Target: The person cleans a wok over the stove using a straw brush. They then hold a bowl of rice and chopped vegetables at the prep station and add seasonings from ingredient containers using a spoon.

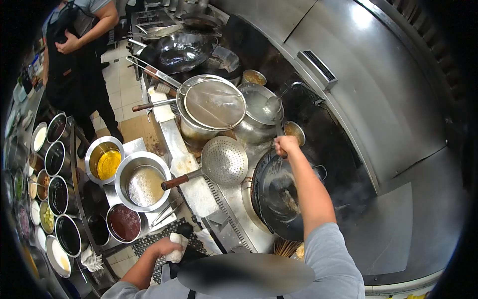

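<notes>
My right hand [287, 146] is closed around the handle of a ladle [274, 105], whose bowl is over a metal pot [259, 94] of cloudy liquid. Below that forearm, a dark wok [274, 184] sits on the burner with some liquid and a pale piece in it. My left hand [169, 246] grips a folded white cloth [178, 247] low in the view, left of my body. Left of the wok lies a perforated skimmer [224, 161] with a wooden handle. A fine mesh strainer [215, 103] rests over a large pot.
Pots of yellow liquid [108, 164], cloudy liquid [144, 185] and red sauce [124, 223] stand at the left. Beyond them are several ingredient containers [58, 195]. Another wok [179, 52] sits at the back. A person in a dark apron [74, 65] stands at the upper left.
</notes>
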Tool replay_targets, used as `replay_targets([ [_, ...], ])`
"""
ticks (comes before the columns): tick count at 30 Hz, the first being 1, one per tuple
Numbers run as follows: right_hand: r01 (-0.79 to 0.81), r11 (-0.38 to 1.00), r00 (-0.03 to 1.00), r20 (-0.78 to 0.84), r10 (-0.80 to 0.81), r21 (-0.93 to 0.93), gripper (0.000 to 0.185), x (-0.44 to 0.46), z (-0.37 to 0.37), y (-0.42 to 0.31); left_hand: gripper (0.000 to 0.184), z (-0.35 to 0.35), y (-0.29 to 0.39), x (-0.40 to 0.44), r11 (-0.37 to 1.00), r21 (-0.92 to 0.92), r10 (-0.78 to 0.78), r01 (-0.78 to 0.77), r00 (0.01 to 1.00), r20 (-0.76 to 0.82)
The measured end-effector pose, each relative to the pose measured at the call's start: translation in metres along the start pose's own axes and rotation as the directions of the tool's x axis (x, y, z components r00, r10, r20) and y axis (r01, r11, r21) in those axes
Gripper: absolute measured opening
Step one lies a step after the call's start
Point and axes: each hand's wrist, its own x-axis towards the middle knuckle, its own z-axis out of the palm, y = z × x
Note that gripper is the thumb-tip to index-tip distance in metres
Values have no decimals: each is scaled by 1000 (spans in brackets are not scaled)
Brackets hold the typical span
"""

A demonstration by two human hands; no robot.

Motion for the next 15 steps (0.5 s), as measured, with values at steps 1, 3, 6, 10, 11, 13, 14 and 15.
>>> replay_targets([
  [1, -49, 966, 998, 51, 37, 253, 19, -6, 7, 2, 48, 7, 9, -13, 995, 99, 19, -17, 1000, -21],
  [3, -218, 787, 971, 211, 113, 578, 9, 11, 24, -15, 50, -31, 27, -3, 968, 247, 61, -36, 994, -92],
  [6, -426, 369, 894, 448, 31, 826, 24, 1, -9, 9, 50, 0, 18, 20, 882, 465, 95, -73, 995, -25],
  [10, -434, 294, 875, 476, -89, 852, 32, -85, -41, 27, 41, 46, 34, 39, 772, 587, 173, -244, 969, 176],
  [11, -459, 240, 855, 498, -140, 855, 34, -113, -52, 32, 41, 67, 43, 40, 708, 653, 147, -270, 960, 238],
  [13, -495, 178, 820, 524, -229, 851, 40, -160, -73, 44, 41, 105, 49, 44, 538, 772, 12, -338, 919, 394],
  [14, -493, 147, 823, 515, -239, 857, 42, -188, -81, 48, 40, 132, 43, 50, 415, 795, 7, -443, 875, 484],
  [15, -491, 119, 825, 505, -253, 863, 44, -214, -88, 53, 38, 158, 33, 63, 283, 790, -5, -544, 823, 568],
])
